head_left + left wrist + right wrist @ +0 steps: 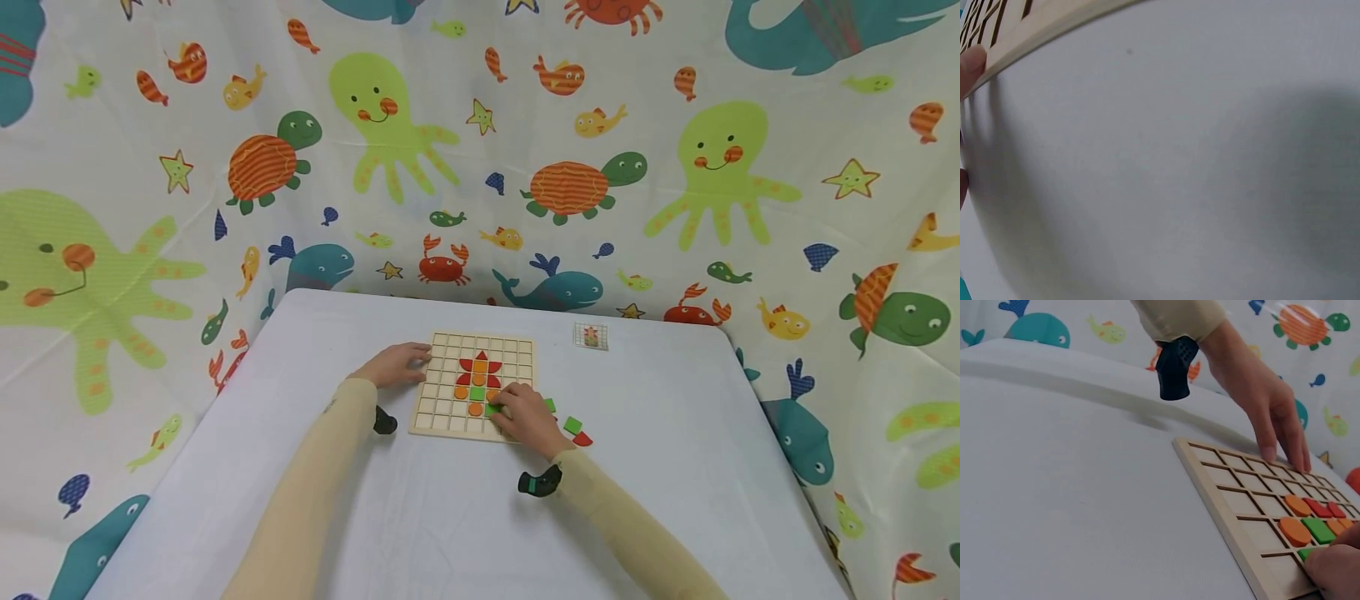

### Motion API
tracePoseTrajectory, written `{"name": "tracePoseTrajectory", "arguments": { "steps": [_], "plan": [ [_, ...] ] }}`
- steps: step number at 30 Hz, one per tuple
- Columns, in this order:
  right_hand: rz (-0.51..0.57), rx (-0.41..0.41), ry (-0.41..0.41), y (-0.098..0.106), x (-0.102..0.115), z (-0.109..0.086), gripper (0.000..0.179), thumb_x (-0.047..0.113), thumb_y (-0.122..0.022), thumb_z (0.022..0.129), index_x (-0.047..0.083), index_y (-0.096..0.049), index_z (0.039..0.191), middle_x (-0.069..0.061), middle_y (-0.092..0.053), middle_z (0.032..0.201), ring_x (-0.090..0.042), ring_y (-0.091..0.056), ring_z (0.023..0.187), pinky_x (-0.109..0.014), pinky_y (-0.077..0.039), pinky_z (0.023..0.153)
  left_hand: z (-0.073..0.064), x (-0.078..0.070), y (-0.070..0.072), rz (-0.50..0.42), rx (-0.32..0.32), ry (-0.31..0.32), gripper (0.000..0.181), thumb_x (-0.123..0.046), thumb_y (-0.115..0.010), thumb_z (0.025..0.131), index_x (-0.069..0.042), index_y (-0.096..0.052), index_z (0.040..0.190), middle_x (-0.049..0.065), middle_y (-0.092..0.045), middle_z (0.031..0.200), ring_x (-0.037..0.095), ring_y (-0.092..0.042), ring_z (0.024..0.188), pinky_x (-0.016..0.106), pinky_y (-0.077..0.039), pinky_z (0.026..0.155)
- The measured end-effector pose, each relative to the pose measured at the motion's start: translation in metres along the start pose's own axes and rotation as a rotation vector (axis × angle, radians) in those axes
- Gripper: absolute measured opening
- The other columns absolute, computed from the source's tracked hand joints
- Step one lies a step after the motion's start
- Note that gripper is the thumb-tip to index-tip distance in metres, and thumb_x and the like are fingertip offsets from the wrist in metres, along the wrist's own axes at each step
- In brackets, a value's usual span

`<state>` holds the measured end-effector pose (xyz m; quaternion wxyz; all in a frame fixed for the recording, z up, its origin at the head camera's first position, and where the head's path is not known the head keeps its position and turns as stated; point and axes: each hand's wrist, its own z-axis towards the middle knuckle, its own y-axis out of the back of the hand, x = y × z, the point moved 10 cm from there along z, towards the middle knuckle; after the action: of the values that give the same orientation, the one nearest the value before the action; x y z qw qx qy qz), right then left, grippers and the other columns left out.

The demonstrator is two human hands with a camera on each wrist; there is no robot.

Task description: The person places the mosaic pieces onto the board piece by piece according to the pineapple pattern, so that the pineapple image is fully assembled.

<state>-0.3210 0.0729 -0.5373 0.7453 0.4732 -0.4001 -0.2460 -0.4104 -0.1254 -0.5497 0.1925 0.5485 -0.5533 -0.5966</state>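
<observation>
A wooden grid board [442,423] lies on the table with red, orange and green tiles set in its middle cells. My left hand [393,365] rests at the board's left edge, fingertips touching the rim, fingers relaxed. Toward the board's front right, my right hand [528,417] pinches a green square tile [1305,554] at a cell, its thumb right on the tile. Another green square [477,393] sits in the grid, with orange discs [476,409] around it and red pieces [482,356] above. The fingertips of the right hand are partly hidden.
Loose tiles lie right of the board, among them a green square [573,426] and a red quarter-circle piece [582,439]. A small pattern card [592,336] lies farther back on the white table [645,375]. A sea-animal curtain [480,158] hangs behind the table.
</observation>
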Motion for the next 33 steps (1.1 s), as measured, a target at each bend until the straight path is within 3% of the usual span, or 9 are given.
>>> {"name": "tracePoseTrajectory", "arguments": {
  "steps": [9,14,23,33],
  "plan": [
    [0.041,-0.017,-0.007,0.005,0.000,-0.001,0.021,0.022,-0.073,0.089,0.010,-0.073,0.106,-0.006,-0.065,0.104,-0.023,-0.057,0.096,-0.038,-0.052,0.084,0.001,0.000,-0.001,-0.006,0.002,0.011,0.050,-0.022,-0.071,0.091,-0.004,-0.058,0.135,0.011,-0.043,0.151,0.033,-0.032,0.142,0.049,-0.027,0.118],
    [0.086,-0.039,-0.078,0.015,-0.010,-0.007,0.026,0.022,-0.073,0.089,0.007,-0.072,0.110,-0.006,-0.065,0.106,-0.025,-0.056,0.102,-0.041,-0.052,0.089,0.002,0.000,-0.001,-0.005,0.005,0.008,0.050,-0.023,-0.071,0.091,-0.004,-0.058,0.136,0.011,-0.042,0.151,0.033,-0.032,0.142,0.049,-0.027,0.118],
    [0.103,-0.048,-0.271,0.039,-0.055,-0.033,0.025,0.023,-0.071,0.090,0.008,-0.071,0.111,-0.004,-0.063,0.109,-0.025,-0.056,0.106,-0.043,-0.050,0.094,0.000,0.000,-0.001,-0.011,0.002,0.015,0.051,-0.022,-0.070,0.091,-0.003,-0.056,0.137,0.012,-0.042,0.151,0.034,-0.032,0.142,0.049,-0.027,0.118],
    [0.043,-0.003,-0.296,0.046,-0.096,-0.053,0.034,0.025,-0.073,0.089,0.006,-0.069,0.117,-0.007,-0.064,0.114,-0.025,-0.056,0.106,-0.044,-0.052,0.093,0.000,-0.001,-0.001,-0.006,0.002,0.011,0.050,-0.022,-0.070,0.091,-0.004,-0.057,0.136,0.011,-0.043,0.151,0.033,-0.032,0.142,0.049,-0.028,0.118]
  ]
}}
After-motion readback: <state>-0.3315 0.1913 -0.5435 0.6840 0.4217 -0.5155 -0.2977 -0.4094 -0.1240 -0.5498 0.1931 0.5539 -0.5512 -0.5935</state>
